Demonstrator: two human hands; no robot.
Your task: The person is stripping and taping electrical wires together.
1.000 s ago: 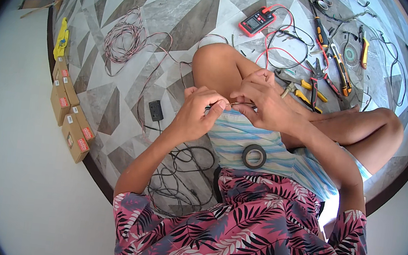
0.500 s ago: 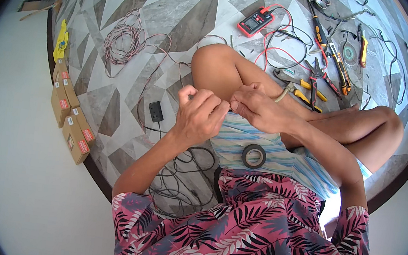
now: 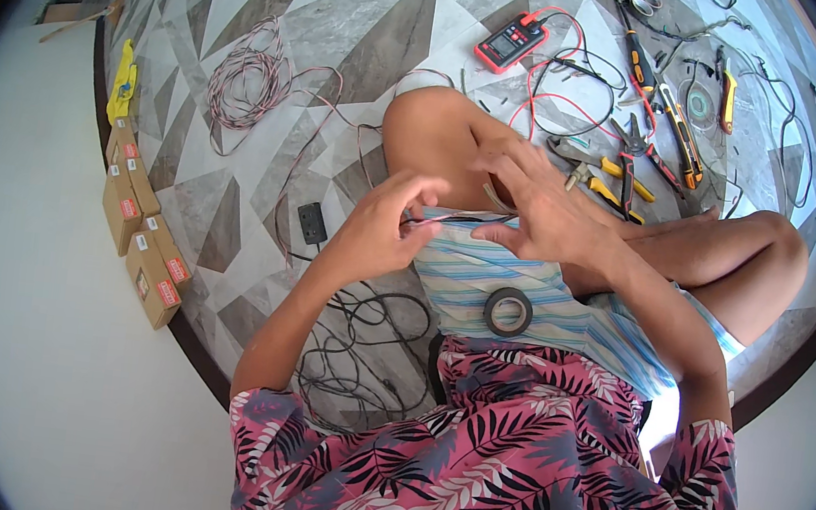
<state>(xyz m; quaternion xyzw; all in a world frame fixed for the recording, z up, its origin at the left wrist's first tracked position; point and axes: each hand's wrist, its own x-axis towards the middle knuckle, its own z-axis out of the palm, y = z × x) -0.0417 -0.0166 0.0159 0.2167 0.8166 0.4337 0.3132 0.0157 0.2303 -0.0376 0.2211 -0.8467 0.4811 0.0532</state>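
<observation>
My left hand [image 3: 393, 228] is over my lap, thumb and fingers pinched on a thin wire [image 3: 450, 219] with dark and light strands. The wire stretches across toward my right hand [image 3: 552, 211]. That hand is open, its fingers raised and spread from the thumb, with the wire's far end close to the thumb. Whether the thumb touches the wire cannot be made out. A black roll of electrical tape [image 3: 490, 311] lies flat on my striped shorts, below both hands.
A red multimeter [image 3: 511, 43] with leads lies ahead, beside pliers [image 3: 630, 160] and a utility knife [image 3: 681, 135] at right. Coiled wire [image 3: 246, 85] sits front left. Near my left forearm are a black box [image 3: 311, 223] and tangled black cable [image 3: 362, 351]. Cardboard boxes [image 3: 154, 276] line the left wall.
My hands have moved apart from their close pinch. The right fingers have opened and lifted; the left hand has turned and sunk slightly, and the wire between them now shows.
</observation>
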